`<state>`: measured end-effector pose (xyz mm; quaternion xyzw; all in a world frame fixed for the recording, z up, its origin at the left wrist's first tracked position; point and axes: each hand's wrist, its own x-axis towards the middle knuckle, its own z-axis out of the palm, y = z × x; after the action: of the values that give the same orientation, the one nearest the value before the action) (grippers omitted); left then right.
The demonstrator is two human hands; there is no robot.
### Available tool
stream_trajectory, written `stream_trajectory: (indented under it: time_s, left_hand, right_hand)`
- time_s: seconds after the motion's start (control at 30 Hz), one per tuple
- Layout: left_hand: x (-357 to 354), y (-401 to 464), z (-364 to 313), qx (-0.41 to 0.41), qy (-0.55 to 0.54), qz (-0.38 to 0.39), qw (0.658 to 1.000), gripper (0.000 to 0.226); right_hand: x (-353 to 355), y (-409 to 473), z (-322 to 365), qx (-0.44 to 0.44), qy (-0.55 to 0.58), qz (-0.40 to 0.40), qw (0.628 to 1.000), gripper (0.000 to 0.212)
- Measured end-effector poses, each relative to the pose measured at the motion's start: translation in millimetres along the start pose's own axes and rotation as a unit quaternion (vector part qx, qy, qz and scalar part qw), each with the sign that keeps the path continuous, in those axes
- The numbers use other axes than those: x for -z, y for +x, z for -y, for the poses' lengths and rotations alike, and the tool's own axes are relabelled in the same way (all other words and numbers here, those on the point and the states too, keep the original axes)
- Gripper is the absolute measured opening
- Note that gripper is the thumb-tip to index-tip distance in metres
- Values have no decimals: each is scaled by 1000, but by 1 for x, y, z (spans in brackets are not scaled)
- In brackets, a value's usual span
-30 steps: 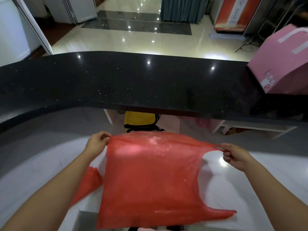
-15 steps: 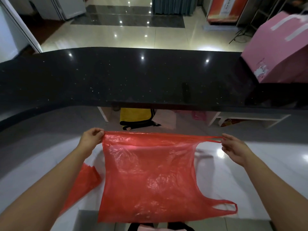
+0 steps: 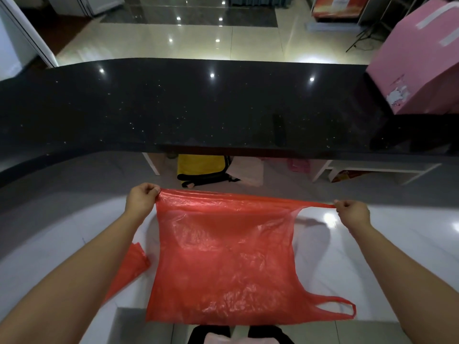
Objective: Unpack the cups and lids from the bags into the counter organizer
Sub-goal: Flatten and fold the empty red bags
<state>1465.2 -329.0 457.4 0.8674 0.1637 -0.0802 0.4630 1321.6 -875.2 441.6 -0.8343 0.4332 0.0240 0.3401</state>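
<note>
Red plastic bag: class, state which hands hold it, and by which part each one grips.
Both. The left hand pinches the red plastic bag at its bottom corner; the right hand pinches one stretched handle loop.

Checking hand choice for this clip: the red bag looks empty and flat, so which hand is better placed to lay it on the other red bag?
Left, probably. The left hand pinches the thin red plastic bag's corner directly above the second red plastic bag lying by that forearm. The right hand pinches a stretched handle on the far side.

Red bag (image 3: 223,256), speckled black counter (image 3: 198,108)
</note>
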Motion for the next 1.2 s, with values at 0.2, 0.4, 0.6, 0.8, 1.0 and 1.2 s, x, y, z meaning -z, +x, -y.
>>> stream_trajectory:
  time_s: [0.2, 0.4, 0.6, 0.8, 1.0, 1.2]
  left_hand:
    - [-17, -11, -40, -86, -13, 84, 993, 7]
    - [-41, -32, -87, -154, -29, 165, 974, 6]
    - [-54, -40, -93, -171, -93, 213, 957, 15]
    - [-44, -38, 5, -49, 65, 433, 898, 53]
    - [-47, -60, 51, -68, 179, 463, 865, 9]
    - [-57, -82, 45, -74, 85, 305, 946, 8]
  right_hand:
    - [-28, -44, 86, 262, -190, 4, 946, 41]
    - [-98, -118, 203, 410, -116, 224, 877, 63]
    - [-124, -133, 231, 398, -68, 208, 891, 17]
    - [-101, -117, 200, 347, 17, 170, 922, 8]
    - [-62, -101, 172, 306, 75, 115, 942, 11]
    - [-21, -72, 134, 310, 9, 29, 950, 26]
